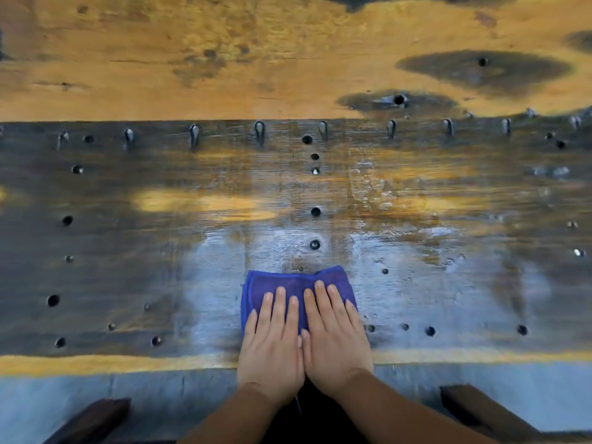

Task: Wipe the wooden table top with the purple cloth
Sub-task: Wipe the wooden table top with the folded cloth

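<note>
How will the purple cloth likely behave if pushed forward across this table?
The purple cloth looks soft and folded, so it would probably bunch without both flat hands. The table top shines wet there, so it likely glides, perhaps snagging on holes.

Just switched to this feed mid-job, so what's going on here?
A person is wiping a wooden table top with a folded purple cloth. The left hand and right hand lie flat side by side on the cloth, fingers straight, near the table's front edge. The dark board around the cloth looks wet and streaked.
</note>
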`<state>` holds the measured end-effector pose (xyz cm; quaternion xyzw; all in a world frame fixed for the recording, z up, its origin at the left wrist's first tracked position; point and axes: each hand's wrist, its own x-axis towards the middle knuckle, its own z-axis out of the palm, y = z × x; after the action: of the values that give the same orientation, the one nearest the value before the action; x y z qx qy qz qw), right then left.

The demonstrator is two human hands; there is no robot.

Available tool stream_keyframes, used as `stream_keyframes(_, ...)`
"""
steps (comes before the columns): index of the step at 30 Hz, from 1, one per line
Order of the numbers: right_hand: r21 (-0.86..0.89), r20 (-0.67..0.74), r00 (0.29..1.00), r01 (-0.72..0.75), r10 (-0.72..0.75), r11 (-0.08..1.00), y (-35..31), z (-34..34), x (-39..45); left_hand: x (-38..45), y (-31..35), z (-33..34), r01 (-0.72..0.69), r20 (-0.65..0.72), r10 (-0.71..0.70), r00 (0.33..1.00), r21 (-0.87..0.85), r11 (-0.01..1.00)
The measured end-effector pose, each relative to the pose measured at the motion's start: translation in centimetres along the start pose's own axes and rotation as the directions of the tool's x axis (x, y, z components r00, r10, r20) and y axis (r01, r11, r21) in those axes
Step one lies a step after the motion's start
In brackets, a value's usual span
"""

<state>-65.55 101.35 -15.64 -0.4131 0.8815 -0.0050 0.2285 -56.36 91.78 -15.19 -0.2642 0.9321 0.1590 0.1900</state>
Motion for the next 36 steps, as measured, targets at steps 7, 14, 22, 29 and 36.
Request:
stream_keyframes(7,0.019,-0.029,1.000,-0.012,0.012,1.000,-0.1,0.3,-0.4,-0.2,-0.1,0.6,-0.007,-0.032,0.007,0.999,-0.024,1.000)
stream_keyframes(14,0.063,-0.029,0.999,-0.028,0.029,0.998,-0.1,-0.4,-0.5,-0.2,0.7,0.1,0.028,-0.079,-0.031,0.996,-0.036,0.999)
stream_keyframes(22,0.025,-0.008,1.000,-0.011,0.011,1.000,6.7,-1.8,-1.2,1.8,7.2,0.4,0.002,-0.067,-0.005,0.998,-0.040,0.999)
stream_keyframes(29,0.012,0.034,0.999,-0.020,0.020,1.000,12.8,-3.2,-0.5,4.7,12.5,0.8,0.020,-0.025,-0.021,0.999,-0.003,1.000)
stream_keyframes(36,0.019,0.054,0.998,-0.014,0.013,1.000,14.0,-4.0,2.1,7.1,13.1,-0.2,0.070,0.008,-0.070,0.998,-0.037,0.997)
